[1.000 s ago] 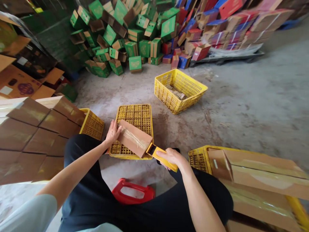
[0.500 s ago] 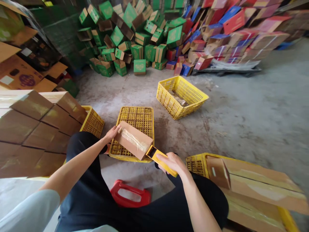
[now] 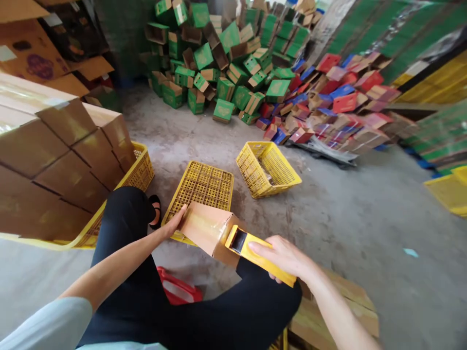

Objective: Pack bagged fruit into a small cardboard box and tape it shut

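Cardboard box point(image 3: 206, 226), just below frame centre, is gripped at its left end by the left hand point(image 3: 176, 221), the right hand point(image 3: 282, 255) clenching a yellow tool point(image 3: 251, 253) at the box's right end; uneven pressure could twist it loose.

Floor point(image 3: 346, 218): moderate light, paler near left
Stacked cartons point(image 3: 73, 167): whitish glare along tops
Held carton point(image 3: 204, 223): shine on tape point(image 3: 222, 231)
Far left boxes point(image 3: 75, 31): dim
Far right green stacks point(image 3: 383, 36): blurred, stretched
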A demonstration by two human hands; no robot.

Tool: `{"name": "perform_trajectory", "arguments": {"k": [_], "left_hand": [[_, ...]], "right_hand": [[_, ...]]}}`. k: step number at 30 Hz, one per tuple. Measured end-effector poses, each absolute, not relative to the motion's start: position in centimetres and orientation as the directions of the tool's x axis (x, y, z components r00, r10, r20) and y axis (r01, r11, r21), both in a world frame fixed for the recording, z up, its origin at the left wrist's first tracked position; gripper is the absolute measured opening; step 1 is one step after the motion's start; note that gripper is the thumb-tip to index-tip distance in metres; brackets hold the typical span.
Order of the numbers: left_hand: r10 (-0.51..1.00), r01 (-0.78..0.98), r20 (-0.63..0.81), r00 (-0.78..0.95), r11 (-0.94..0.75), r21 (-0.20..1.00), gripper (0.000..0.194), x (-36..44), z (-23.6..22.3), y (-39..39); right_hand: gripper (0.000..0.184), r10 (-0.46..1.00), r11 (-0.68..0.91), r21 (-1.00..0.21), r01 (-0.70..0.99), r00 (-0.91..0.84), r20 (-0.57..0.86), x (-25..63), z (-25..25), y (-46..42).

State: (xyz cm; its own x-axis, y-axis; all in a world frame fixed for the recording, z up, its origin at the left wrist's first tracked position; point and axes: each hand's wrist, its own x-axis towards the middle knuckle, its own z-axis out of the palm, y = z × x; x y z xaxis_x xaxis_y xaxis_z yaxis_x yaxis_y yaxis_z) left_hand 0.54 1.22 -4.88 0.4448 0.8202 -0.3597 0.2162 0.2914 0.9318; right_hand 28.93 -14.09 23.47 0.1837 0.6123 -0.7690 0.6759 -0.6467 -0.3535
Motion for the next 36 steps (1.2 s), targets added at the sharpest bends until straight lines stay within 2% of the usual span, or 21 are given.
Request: {"name": "perform_trajectory", "arguments": {"k": [5, 9, 11, 13, 15, 19, 27, 31, 36], "left_hand": [[0.87, 0.144, -0.263, 0.417, 0.222, 0.964, 0.089, 0.5, -3.8, 1.9], [0.904, 0.05, -0.096, 0.417, 0.083, 0.995, 0.08, -1.2, 1.0, 4.1], [0.873, -0.005, 0.082, 0.481, -0.091, 0.996, 0.071, -2.3, 4.4, 5.1], [0.779, -0.036, 0.254, 0.574, -0.286, 0.958, 0.067, -2.8, 7.5, 6.0], [0.645, -0.047, 0.341, 0.684, -0.427, 0.903, 0.066, -2.5, 9.8, 6.6], [0.464, 0.055, 0.319, 0.826, -0.63, 0.775, 0.077, -0.5, 10.8, 7.0], [0.337, 0.102, 0.342, 0.877, -0.827, 0.553, 0.112, 0.5, 9.9, 5.7], [0.326, 0.145, 0.298, 0.897, -0.854, 0.5, 0.111, 1.0, 10.9, 5.4], [0.312, 0.147, 0.325, 0.893, -0.884, 0.444, 0.112, 1.4, 10.5, 5.2]], "right_hand": [[0.057, 0.623, -0.658, -0.425, 0.622, 0.131, -0.771, 25.8, 22.7, -11.0], [0.059, 0.668, -0.634, -0.5, 0.589, 0.092, -0.738, 23.7, 21.7, -6.7], [0.059, 0.676, -0.639, -0.493, 0.59, 0.124, -0.726, 23.1, 21.6, -4.5], [0.058, 0.666, -0.656, -0.47, 0.59, 0.16, -0.729, 22.7, 21.7, -2.7], [0.057, 0.642, -0.68, -0.443, 0.585, 0.183, -0.744, 22.5, 21.8, -1.6], [0.057, 0.638, -0.683, -0.432, 0.589, 0.192, -0.746, 22.5, 21.9, -1.6], [0.058, 0.679, -0.669, -0.5, 0.55, 0.18, -0.712, 23.4, 21.5, -5.2], [0.063, 0.666, -0.68, -0.502, 0.534, 0.163, -0.728, 23.9, 21.1, -6.3], [0.068, 0.707, -0.646, -0.552, 0.527, 0.141, -0.693, 24.2, 20.7, -7.4]]}}
